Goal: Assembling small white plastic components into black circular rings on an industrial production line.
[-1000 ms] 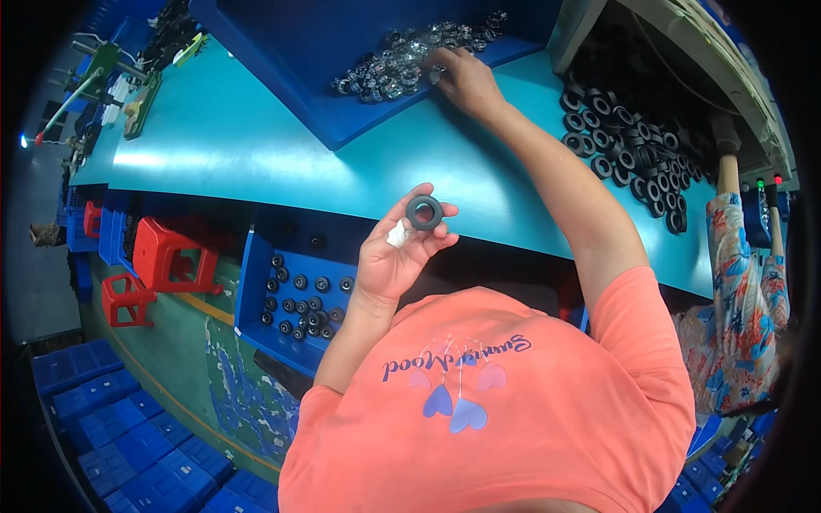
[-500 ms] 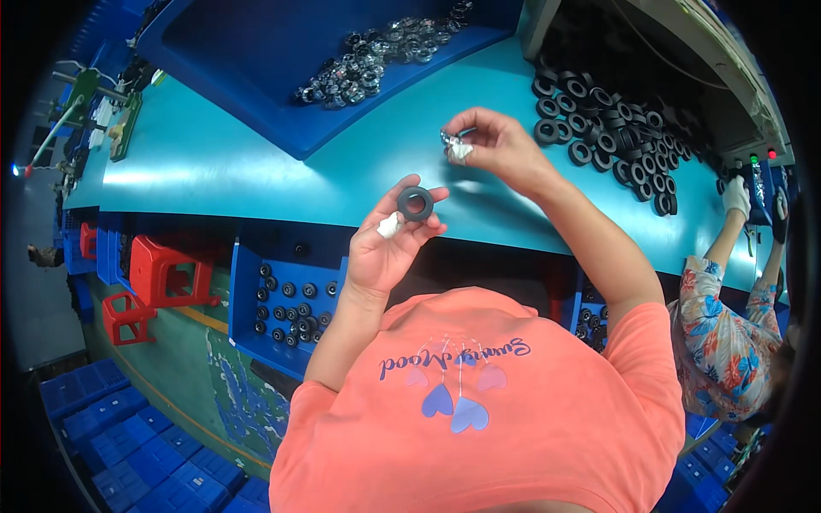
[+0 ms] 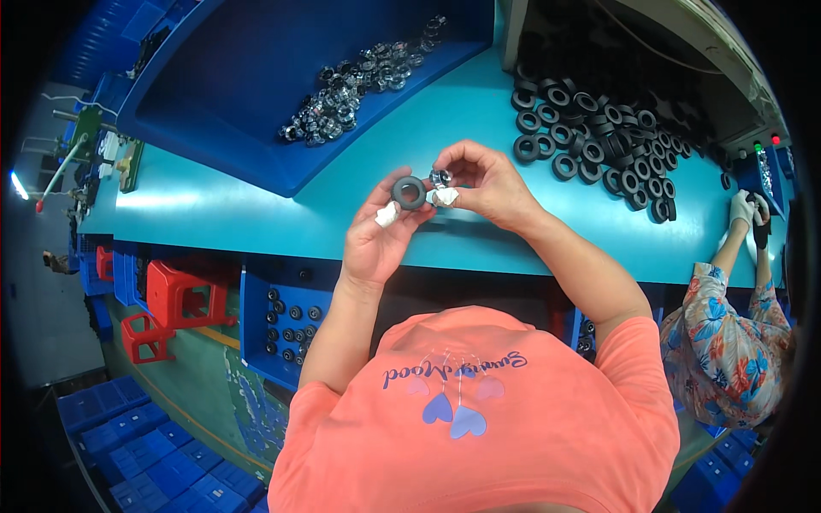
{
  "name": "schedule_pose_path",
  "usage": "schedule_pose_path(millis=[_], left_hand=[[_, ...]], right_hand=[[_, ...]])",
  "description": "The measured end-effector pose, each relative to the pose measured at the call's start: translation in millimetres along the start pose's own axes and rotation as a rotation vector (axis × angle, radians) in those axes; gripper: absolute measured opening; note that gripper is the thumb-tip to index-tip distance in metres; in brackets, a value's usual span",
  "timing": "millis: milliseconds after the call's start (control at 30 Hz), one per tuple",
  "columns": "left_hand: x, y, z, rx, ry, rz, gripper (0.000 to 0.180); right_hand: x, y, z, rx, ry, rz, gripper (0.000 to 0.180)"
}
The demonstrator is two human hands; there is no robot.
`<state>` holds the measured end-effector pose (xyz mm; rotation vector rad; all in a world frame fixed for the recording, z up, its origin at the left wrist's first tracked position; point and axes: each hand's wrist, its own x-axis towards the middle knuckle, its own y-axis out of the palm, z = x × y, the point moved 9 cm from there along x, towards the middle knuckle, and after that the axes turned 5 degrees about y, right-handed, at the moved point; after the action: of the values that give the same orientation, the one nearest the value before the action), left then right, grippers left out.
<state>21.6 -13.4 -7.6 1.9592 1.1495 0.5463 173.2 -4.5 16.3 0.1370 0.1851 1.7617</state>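
Between the thumb and fingers of my left hand [image 3: 376,235] is a black rubber ring [image 3: 409,193], like a small tyre, its hole turned up to view. My right hand [image 3: 492,188] pinches a shiny chrome wheel hub [image 3: 440,178] just right of the ring. The two parts are close together; whether they touch I cannot tell. White wrapping covers a digit on each hand. Both hands are above the turquoise table [image 3: 256,214].
A large blue tray [image 3: 214,128] holds several chrome hubs [image 3: 342,94]. Many black rings [image 3: 590,137] lie at the right. Below the table edge, a blue bin [image 3: 256,342] holds wheels [image 3: 295,312]. Red stools [image 3: 184,295] stand left; a gloved co-worker [image 3: 718,342] works at far right.
My right hand has come down and left with the hub, close to the ring. My left hand still holds the ring. The whole view has shifted slightly.
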Motion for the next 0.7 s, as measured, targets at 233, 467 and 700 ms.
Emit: schedule_pose_path(millis=[233,467,700], left_hand=[[10,9,5,0.072,-0.01,0.006,0.061],[8,9,2,0.129,0.001,0.045,0.06],[4,6,2,0.228,0.006,0.032,0.06]], right_hand=[[-5,-2,14,-0.254,-0.055,-0.13,0.03],[-5,2,17,-0.257,-0.168,-0.16,0.028],[-9,19,28,-0.374,-0.254,-0.109,0.028]])
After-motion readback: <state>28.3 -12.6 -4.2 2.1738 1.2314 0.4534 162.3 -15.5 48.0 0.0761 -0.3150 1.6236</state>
